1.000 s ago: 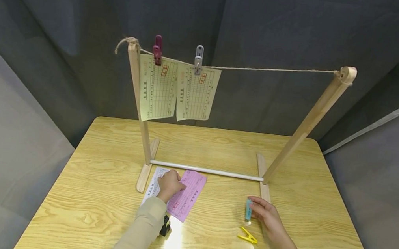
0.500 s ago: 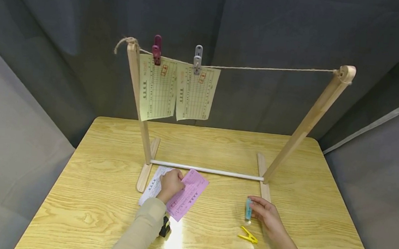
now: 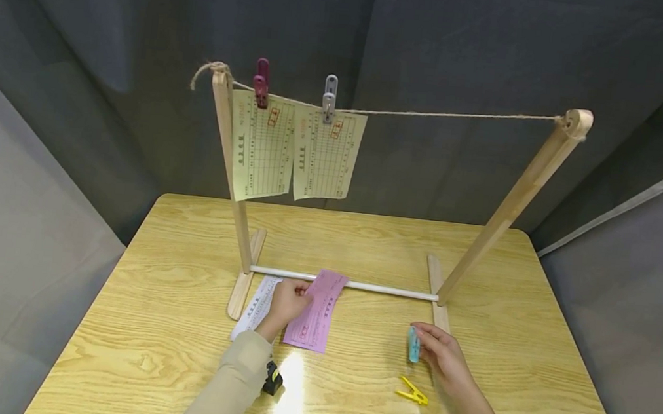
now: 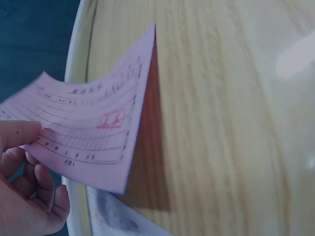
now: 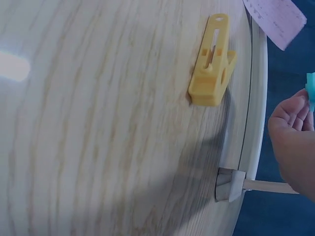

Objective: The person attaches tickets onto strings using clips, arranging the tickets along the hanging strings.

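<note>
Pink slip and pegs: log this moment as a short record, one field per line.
Left hand: left hand pinches the pink slip, lifting it off the table
Right hand: right hand holds the blue peg
Loose peg: yellow peg lies on the table
Under left hand: white slip lies flat
Line: two yellow slips hang from the string

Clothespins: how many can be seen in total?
4: a maroon clothespin and a grey clothespin on the string, a blue clothespin in the right hand, a yellow clothespin on the table.
</note>
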A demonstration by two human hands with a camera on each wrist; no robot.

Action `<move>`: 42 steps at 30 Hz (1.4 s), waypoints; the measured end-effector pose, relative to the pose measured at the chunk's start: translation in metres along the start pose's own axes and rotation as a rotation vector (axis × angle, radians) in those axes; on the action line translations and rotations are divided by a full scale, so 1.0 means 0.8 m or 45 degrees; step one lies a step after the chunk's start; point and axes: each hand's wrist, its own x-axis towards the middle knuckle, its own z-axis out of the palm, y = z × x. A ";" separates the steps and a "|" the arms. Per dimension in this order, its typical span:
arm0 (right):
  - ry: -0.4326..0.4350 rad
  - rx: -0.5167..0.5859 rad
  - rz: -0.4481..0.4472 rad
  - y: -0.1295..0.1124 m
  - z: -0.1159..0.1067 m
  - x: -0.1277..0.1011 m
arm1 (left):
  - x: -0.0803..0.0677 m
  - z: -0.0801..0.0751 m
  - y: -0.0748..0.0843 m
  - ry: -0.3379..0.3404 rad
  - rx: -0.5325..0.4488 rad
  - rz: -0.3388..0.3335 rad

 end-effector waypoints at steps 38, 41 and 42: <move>0.010 -0.057 -0.129 -0.030 0.021 -0.001 | -0.012 -0.055 0.086 0.099 -0.280 0.319; -0.001 -0.018 -0.126 -0.030 0.020 -0.001 | -0.012 -0.059 0.094 0.104 -0.300 0.334; -0.006 -0.008 -0.127 -0.030 0.020 -0.001 | -0.011 -0.060 0.096 0.108 -0.305 0.343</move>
